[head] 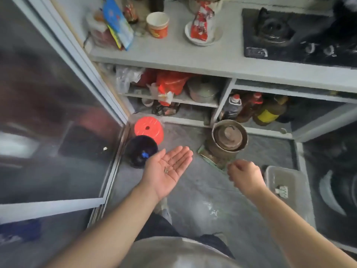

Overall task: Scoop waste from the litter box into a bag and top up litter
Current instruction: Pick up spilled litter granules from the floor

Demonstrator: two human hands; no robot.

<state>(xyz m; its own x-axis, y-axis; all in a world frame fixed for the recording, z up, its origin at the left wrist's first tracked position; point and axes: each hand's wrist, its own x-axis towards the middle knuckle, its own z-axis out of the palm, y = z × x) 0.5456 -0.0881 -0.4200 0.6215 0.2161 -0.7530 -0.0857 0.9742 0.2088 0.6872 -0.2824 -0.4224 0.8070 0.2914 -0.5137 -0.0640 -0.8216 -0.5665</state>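
A cramped kitchen corner is seen from above, its grey floor [202,190] dusty. The left hand [167,170] is held flat, palm up and fingers spread, with a few small grains [166,169] on it; the right hand [245,176] is loosely curled, apart from it. A clear plastic bin [286,182] sits just beside the right hand. A grey counter [173,53] carries a gas stove [289,33].

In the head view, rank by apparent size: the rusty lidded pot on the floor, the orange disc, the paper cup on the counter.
1. rusty lidded pot
2. orange disc
3. paper cup, though it sits farther from the camera, so its true size is unsure.
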